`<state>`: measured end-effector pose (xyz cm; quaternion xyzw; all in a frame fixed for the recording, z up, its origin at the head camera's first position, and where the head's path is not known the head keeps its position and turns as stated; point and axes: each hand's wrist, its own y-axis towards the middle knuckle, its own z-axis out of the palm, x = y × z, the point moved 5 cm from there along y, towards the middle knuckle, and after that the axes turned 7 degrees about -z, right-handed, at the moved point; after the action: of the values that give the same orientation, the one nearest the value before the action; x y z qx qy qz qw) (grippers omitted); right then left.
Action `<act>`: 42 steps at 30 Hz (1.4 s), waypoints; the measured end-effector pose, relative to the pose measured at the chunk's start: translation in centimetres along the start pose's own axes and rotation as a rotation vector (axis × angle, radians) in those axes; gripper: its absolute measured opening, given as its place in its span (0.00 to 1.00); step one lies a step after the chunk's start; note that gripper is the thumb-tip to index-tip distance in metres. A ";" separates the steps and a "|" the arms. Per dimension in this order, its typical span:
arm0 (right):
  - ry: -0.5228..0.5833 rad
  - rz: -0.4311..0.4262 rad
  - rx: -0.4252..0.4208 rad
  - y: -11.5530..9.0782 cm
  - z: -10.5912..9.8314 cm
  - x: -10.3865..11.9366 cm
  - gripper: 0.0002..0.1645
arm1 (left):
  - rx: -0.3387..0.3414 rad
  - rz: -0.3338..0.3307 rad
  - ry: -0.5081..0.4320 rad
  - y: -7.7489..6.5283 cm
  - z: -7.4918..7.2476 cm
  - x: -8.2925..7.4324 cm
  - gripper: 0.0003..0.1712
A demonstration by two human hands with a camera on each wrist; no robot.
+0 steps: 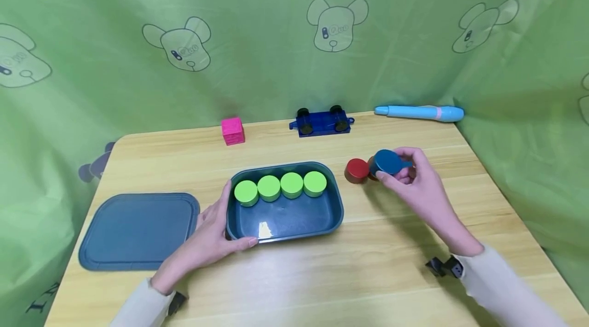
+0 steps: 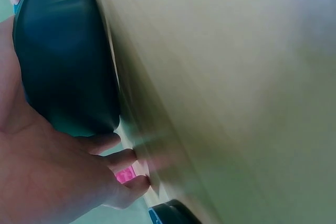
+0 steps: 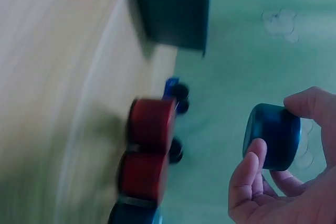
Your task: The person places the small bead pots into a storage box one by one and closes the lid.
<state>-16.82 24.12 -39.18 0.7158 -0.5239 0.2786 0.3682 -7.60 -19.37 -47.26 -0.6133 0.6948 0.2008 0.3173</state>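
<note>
My left hand (image 1: pixel 213 227) holds the left end of a dark blue plastic container (image 1: pixel 294 222), its thumb on the front rim and its fingers along the side. Inside, green discs (image 1: pixel 292 185) stand in a row against the back wall. In my right hand (image 1: pixel 416 181) a thick blue disc (image 3: pixel 274 136) is pinched between thumb and fingers, raised above the table. Below and beside it are a red disc (image 1: pixel 357 170) and a second red disc (image 3: pixel 142 177). Another blue disc (image 3: pixel 134 214) sits next to these, mostly hidden by my hand in the head view.
A flat dark blue lid (image 1: pixel 138 230) lies left of the container. Along the table's back edge are a pink cube (image 1: pixel 232 131), a blue toy wagon base with black wheels (image 1: pixel 323 121) and a light blue pen-like stick (image 1: pixel 418 112). A green curtain (image 1: pixel 267 61) hangs behind.
</note>
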 end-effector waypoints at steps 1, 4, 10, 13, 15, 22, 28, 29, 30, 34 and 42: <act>0.005 -0.004 0.012 0.0 0.4 0.4 0.36 | 0.000 0.002 0.000 0.0 0.0 0.0 0.81; 0.019 -0.021 0.056 0.1 1.7 1.6 0.35 | 0.004 0.003 -0.004 0.0 0.0 0.0 0.81; 0.061 -0.063 0.156 0.5 5.4 3.5 0.35 | 0.007 0.004 -0.011 0.1 -0.2 -0.1 0.81; 0.083 -0.089 0.199 0.5 7.5 4.5 0.35 | 0.006 0.006 -0.013 0.2 -0.2 -0.1 0.81; 0.097 -0.104 0.233 0.4 9.0 5.1 0.36 | 0.007 0.003 -0.015 0.1 -0.2 -0.1 0.81; 0.126 -0.145 0.299 -0.1 13.9 6.5 0.38 | 0.008 -0.003 -0.019 0.0 -0.3 0.1 0.81; 0.136 -0.182 0.349 -0.5 17.0 7.2 0.37 | 0.015 0.009 -0.020 0.1 -0.1 0.1 0.80; 0.132 -0.189 0.361 -0.5 17.5 7.4 0.37 | 0.015 0.010 -0.023 0.1 -0.1 0.2 0.80; 0.123 -0.197 0.372 -0.5 17.9 7.6 0.36 | 0.014 0.011 -0.024 0.0 -0.1 0.1 0.80; 0.058 -0.231 0.406 -0.4 19.3 8.5 0.35 | 0.009 0.021 -0.025 0.0 -0.1 0.1 0.80; -0.076 -0.258 0.505 -0.5 21.4 9.8 0.36 | 0.015 0.014 -0.020 0.1 0.0 0.3 0.80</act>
<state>-13.19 1.32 -43.86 0.8557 -0.3558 0.3239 0.1905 -7.66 -19.56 -47.49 -0.6038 0.6976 0.2039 0.3276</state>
